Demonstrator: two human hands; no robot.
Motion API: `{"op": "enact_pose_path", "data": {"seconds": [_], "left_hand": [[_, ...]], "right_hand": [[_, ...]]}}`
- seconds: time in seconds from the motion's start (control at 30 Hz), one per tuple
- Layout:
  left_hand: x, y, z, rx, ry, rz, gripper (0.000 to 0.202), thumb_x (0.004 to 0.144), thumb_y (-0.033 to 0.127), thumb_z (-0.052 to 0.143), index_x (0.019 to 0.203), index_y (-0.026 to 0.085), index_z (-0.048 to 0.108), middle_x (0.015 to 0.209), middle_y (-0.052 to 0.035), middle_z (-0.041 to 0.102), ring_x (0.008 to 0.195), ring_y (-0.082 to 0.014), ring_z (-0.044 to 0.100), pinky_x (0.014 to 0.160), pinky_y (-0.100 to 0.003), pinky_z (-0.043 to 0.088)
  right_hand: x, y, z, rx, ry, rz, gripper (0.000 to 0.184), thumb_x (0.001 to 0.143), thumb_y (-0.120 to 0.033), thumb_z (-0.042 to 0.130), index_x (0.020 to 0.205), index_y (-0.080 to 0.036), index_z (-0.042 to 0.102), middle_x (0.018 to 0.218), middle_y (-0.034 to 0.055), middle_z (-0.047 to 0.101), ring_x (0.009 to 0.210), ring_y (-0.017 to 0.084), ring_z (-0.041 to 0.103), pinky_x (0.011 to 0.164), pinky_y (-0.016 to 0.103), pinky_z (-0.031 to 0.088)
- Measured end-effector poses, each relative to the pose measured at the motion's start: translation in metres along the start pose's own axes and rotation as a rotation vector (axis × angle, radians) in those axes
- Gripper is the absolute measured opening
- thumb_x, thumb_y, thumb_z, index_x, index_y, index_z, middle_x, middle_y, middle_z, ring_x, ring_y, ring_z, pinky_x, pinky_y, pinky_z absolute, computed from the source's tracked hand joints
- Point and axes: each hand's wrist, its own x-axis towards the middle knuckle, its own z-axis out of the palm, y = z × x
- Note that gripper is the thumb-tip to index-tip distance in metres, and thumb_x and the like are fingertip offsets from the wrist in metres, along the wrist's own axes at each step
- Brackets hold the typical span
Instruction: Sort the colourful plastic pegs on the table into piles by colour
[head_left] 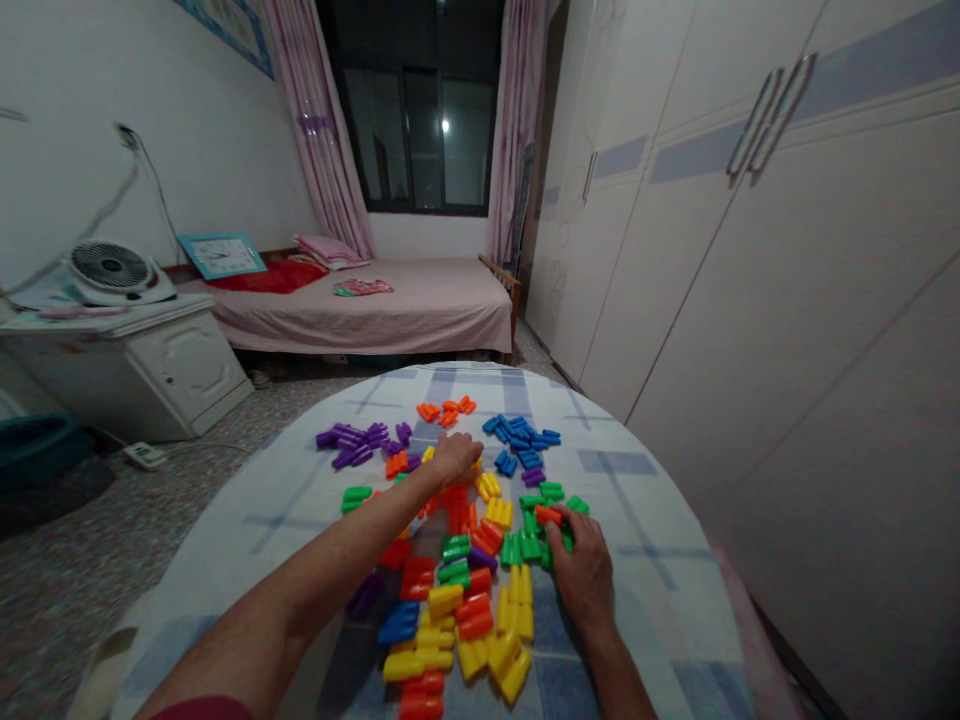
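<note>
Many plastic building blocks in several colours lie scattered on a round table [645, 470] with a pale checked cloth. My left hand [454, 457] reaches far across to the middle of the pile, fingers curled down onto blocks near a yellow block [489, 486]; what it grips is hidden. My right hand [581, 565] rests closer to me at the right of the pile, its fingertips pinched on an orange block [548, 515] beside a cluster of green blocks [529, 545]. Blue blocks [521, 437] and purple blocks [352, 442] lie at the far side.
A white wardrobe [750, 300] runs along the right, close to the table. A bed [390, 305] with pink cover stands ahead under a dark window. At left, a white cabinet [142, 365] carries a small fan [112, 270]; a power strip [144, 456] lies on the floor.
</note>
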Motion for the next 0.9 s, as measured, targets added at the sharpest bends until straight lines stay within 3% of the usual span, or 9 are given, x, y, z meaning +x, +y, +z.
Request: {"op": "enact_pose_path", "data": {"seconds": [0.2, 0.3, 0.43, 0.5, 0.67, 0.9], "left_hand": [[-0.003, -0.004, 0.009, 0.018, 0.029, 0.016, 0.026, 0.075, 0.030, 0.062, 0.098, 0.019, 0.063, 0.095, -0.0141, 0.067, 0.099, -0.0337, 0.058, 0.091, -0.052, 0.034], [-0.008, -0.005, 0.010, -0.031, 0.052, 0.042, 0.023, 0.077, 0.025, 0.059, 0.099, 0.021, 0.063, 0.093, -0.0107, 0.068, 0.096, -0.0285, 0.059, 0.094, -0.047, 0.034], [-0.015, -0.008, 0.007, -0.128, 0.096, 0.076, 0.024, 0.079, 0.024, 0.057, 0.101, 0.021, 0.064, 0.095, -0.0076, 0.069, 0.094, -0.0234, 0.060, 0.087, -0.036, 0.042], [-0.016, -0.011, 0.006, -0.297, 0.150, 0.069, 0.025, 0.078, 0.023, 0.055, 0.101, 0.020, 0.065, 0.095, -0.0054, 0.068, 0.091, -0.0195, 0.060, 0.083, -0.031, 0.044], [-0.012, -0.027, -0.003, -1.087, 0.340, -0.172, 0.020, 0.066, 0.027, 0.066, 0.081, 0.014, 0.067, 0.068, 0.0007, 0.063, 0.066, -0.0128, 0.057, 0.067, -0.026, 0.047], [0.006, -0.063, -0.012, -1.242, 0.505, -0.477, 0.026, 0.075, 0.035, 0.063, 0.085, 0.011, 0.060, 0.063, -0.0002, 0.060, 0.055, -0.0089, 0.056, 0.059, -0.023, 0.049]], "right_hand": [[0.000, 0.001, 0.000, 0.010, -0.008, 0.003, 0.024, 0.088, -0.040, 0.048, 0.098, -0.023, 0.062, 0.096, 0.0048, 0.063, 0.094, 0.022, 0.053, 0.086, 0.036, 0.041], [0.000, 0.000, 0.000, 0.014, -0.013, 0.009, 0.023, 0.088, -0.039, 0.048, 0.097, -0.023, 0.062, 0.097, 0.0052, 0.063, 0.094, 0.022, 0.053, 0.086, 0.036, 0.040], [0.000, 0.000, -0.001, 0.016, -0.013, 0.008, 0.024, 0.088, -0.040, 0.048, 0.098, -0.022, 0.061, 0.097, 0.0059, 0.063, 0.094, 0.023, 0.053, 0.085, 0.037, 0.041], [0.000, 0.000, -0.001, 0.015, -0.018, 0.006, 0.024, 0.088, -0.039, 0.048, 0.098, -0.022, 0.061, 0.097, 0.0058, 0.063, 0.094, 0.023, 0.053, 0.085, 0.037, 0.041], [0.001, 0.003, 0.001, 0.007, -0.024, 0.004, 0.024, 0.088, -0.039, 0.048, 0.099, -0.022, 0.062, 0.098, 0.0055, 0.063, 0.096, 0.022, 0.053, 0.087, 0.035, 0.040], [0.001, 0.004, 0.000, -0.004, -0.040, 0.020, 0.029, 0.088, -0.040, 0.045, 0.101, -0.021, 0.063, 0.099, 0.0067, 0.064, 0.096, 0.022, 0.054, 0.084, 0.034, 0.041]]}}
